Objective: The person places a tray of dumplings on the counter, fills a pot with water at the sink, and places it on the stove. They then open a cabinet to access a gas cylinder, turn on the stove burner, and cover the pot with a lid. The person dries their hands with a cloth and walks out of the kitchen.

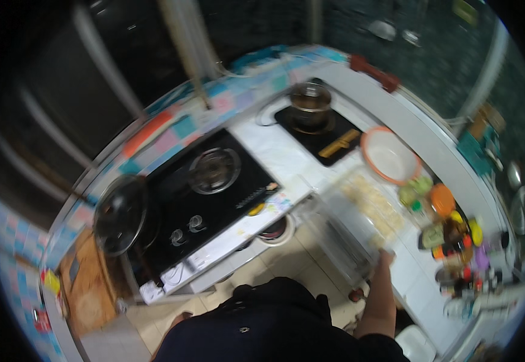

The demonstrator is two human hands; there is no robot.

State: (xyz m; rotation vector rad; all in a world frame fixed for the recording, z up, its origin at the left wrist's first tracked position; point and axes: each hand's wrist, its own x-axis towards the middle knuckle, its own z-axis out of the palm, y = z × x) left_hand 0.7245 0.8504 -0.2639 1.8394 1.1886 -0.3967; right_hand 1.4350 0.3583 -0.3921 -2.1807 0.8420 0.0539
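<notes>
My right hand point(385, 259) is at the near corner of a clear plastic tray point(362, 212) and appears to grip its edge; blur softens the fingers. Pale, lumpy food pieces point(376, 208), too smeared to name, lie in rows in the tray. Along its left side, a clear, box-like plastic container point(338, 244) reaches out past the counter's edge; I cannot tell whether the two are joined. My left hand point(182, 317) shows only as a small patch low on the left beside my dark clothing, its fingers hidden.
A black gas hob point(214, 199) with a lidded wok point(120, 214) fills the left counter. Behind stands a glass-lidded pot point(310, 105) on an induction cooker point(329, 151). An orange-rimmed basin point(390, 155) and several seasoning bottles point(455, 241) line the right. A wooden board point(90, 289) lies far left.
</notes>
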